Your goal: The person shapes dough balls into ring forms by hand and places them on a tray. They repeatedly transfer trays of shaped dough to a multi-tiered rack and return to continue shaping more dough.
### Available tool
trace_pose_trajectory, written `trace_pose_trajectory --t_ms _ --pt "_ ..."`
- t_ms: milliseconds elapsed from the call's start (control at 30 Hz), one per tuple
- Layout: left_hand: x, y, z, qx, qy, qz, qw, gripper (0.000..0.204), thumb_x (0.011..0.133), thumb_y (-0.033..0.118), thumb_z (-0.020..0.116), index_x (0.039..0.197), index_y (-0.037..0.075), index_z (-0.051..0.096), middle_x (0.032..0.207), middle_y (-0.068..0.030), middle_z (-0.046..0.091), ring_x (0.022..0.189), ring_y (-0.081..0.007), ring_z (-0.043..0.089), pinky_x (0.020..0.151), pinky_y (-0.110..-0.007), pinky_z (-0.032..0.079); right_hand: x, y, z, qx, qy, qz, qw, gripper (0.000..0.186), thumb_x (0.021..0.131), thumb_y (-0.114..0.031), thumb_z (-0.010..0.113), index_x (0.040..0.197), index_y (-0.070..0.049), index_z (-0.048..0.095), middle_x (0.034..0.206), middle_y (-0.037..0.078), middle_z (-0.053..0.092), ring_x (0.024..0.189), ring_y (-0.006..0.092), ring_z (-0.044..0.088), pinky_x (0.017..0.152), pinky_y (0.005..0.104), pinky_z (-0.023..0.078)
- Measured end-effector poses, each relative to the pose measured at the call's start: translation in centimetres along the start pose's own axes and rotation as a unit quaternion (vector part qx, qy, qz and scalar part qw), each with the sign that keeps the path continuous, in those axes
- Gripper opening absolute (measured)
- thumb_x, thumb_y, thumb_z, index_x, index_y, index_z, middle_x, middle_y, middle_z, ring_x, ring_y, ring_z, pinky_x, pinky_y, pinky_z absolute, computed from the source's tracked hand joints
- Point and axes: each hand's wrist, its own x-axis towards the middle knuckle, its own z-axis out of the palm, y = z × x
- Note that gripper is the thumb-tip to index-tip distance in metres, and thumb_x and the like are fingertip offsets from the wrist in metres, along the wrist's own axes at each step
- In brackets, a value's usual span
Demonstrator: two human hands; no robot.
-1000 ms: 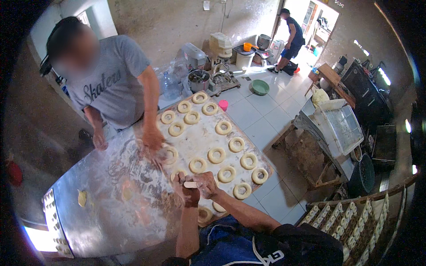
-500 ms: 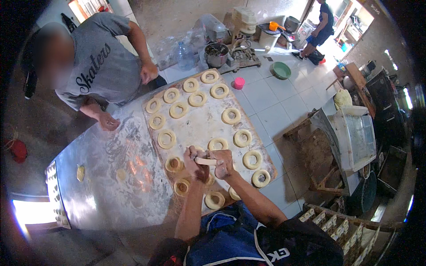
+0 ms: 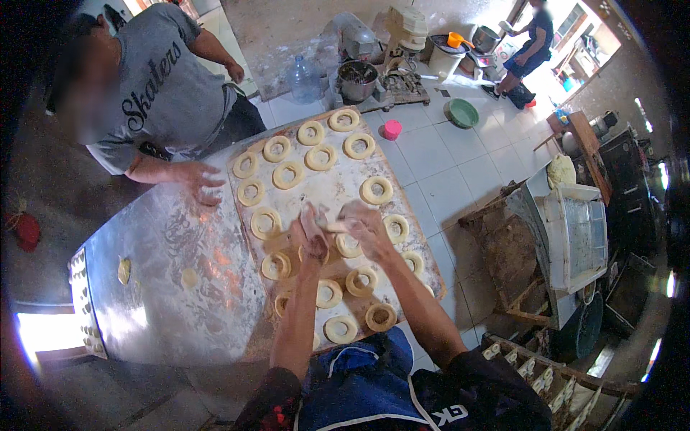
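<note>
One dough strip btwn LH, RH.

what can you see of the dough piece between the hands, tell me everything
The dough piece is pale cream, strip-like where it shows, soft-looking and blurred. It spans roughly level between the left hand and the right hand, seemingly touching both, above the floured board. The hands hide its ends, so its full shape cannot be told.

Black short sleeves; blue apron, white piping
</note>
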Motion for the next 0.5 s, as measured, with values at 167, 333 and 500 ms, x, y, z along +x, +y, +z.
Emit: trace_pose_trajectory --t_ms 167,333,500 --pt "5.7 0.1 2.1 0.247 -0.089 -0.156 0.952 0.023 0.096 0.024 0.048 0.089 0.004 0.056 0.080 -0.0120 0.059 0.074 -0.0290 0.057 0.068 -0.043 0.045 3.3 -0.6 -1.5 -0.270 0.065 0.058 0.959 0.065 0.072 -0.023 0.080 0.122 0.007 0.052 0.084 0.017 0.066 0.077 0.0292 0.064 0.072 0.0412 0.051" --pt "5.8 0.3 -0.1 0.470 -0.162 0.061 0.865 0.025 0.091 0.028 0.054 0.098 0.006 0.063 0.103 -0.0162 0.066 0.094 -0.0344 0.063 0.083 -0.049 0.049 -2.1 0.0 -1.8 -0.359 0.051 0.142 0.921 0.085 0.071 -0.024 0.080 0.138 0.006 0.036 0.081 0.017 0.066 0.072 0.0329 0.066 0.067 0.0424 0.052" --pt "5.6 2.0 0.3 0.424 -0.226 0.068 0.874 0.024 0.085 0.031 0.066 0.101 0.013 0.066 0.103 -0.0088 0.068 0.099 -0.0300 0.061 0.088 -0.044 0.047 -8.1 -1.6 -0.4 -0.273 -0.014 0.206 0.940 0.071 0.078 -0.023 0.075 0.135 0.003 0.041 0.085 0.020 0.067 0.074 0.0351 0.066 0.067 0.0432 0.054"
